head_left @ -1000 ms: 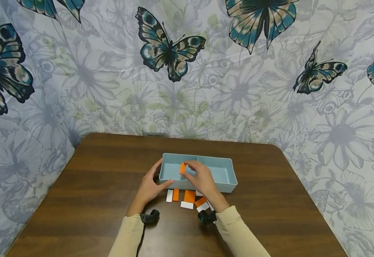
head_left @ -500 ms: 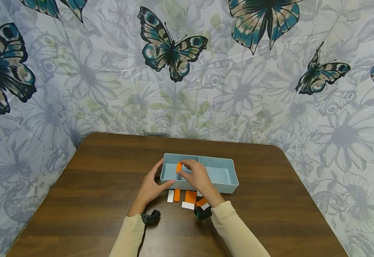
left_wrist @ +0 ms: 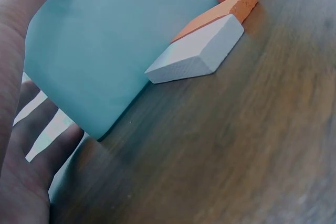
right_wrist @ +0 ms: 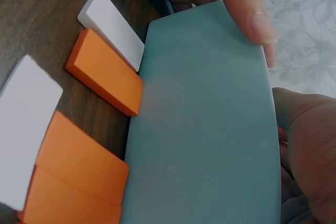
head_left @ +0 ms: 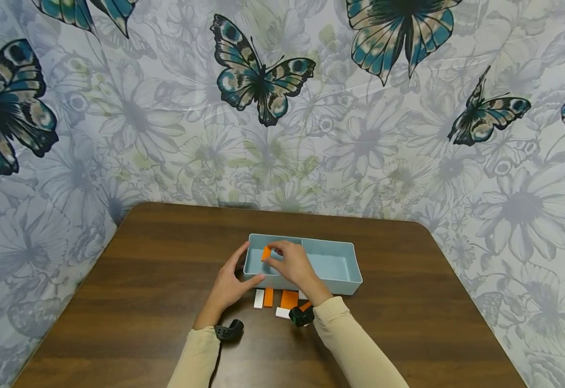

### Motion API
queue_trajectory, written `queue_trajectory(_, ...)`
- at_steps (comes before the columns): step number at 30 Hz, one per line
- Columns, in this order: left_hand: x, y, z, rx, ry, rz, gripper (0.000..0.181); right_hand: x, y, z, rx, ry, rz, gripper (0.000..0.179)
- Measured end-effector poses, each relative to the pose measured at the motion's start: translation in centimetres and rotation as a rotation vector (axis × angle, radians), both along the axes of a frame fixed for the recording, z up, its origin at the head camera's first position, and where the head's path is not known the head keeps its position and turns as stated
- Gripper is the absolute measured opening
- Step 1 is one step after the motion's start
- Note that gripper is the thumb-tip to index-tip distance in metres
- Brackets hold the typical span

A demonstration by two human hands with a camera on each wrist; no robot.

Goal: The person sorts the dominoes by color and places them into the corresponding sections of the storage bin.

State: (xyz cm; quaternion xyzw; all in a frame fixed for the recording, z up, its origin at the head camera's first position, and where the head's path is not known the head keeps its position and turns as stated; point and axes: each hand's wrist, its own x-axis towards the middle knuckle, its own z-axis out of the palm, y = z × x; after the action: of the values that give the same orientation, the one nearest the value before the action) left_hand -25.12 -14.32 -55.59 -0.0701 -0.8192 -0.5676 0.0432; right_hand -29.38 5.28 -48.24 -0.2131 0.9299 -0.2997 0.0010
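Observation:
A light blue two-compartment box (head_left: 344, 288) stands on the table. My left hand (head_left: 226, 284) grips its left end, fingers along the outside and thumb over the front rim; the right wrist view shows that thumb (right_wrist: 252, 11) close up. Between thumb and fingertips, my right hand (head_left: 293, 265) pinches a small orange block (head_left: 266, 253), held upright over the left compartment. In the right wrist view the held block is hidden behind the box wall. Along the box's front lie a white block (head_left: 259, 299) and an orange block (right_wrist: 105, 72), side by side.
Farther right along the front are more orange blocks (right_wrist: 79, 182) and a white block (head_left: 283, 312), partly under the right wrist's black camera (head_left: 301, 316). The brown wooden table (head_left: 166, 253) backs onto a butterfly-patterned cloth (head_left: 282, 178).
My right hand has moved left over the left compartment, carrying the orange block with it. The left hand keeps its hold on the box end.

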Motion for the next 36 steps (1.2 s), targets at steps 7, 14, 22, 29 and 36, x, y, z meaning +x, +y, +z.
queue_trajectory(7, 0.0, -0.1, -0.1, 0.006, 0.005, -0.008, 0.093, -0.5, -0.8, -0.4, 0.013, -0.030, 0.013, 0.041)
queue_trajectory(14, 0.0, -0.1, -0.1, 0.006, 0.006, 0.002, 0.094, -0.7, -1.3, -0.6, 0.009, -0.059, 0.009, 0.039)
queue_trajectory(22, 0.1, -0.1, -0.2, 0.004, -0.002, 0.001, 0.093, -1.1, -1.8, -0.6, 0.047, -0.117, 0.023, 0.039)
queue_trajectory(29, 0.1, -0.2, -0.1, 0.015, 0.005, -0.005, 0.093, -1.3, -2.2, -0.3, 0.037, -0.187, 0.048, 0.039)
queue_trajectory(36, 0.2, -0.1, -0.1, 0.019, 0.018, -0.003, 0.092, -1.6, -2.4, -0.3, 0.064, -0.215, 0.048, 0.038)
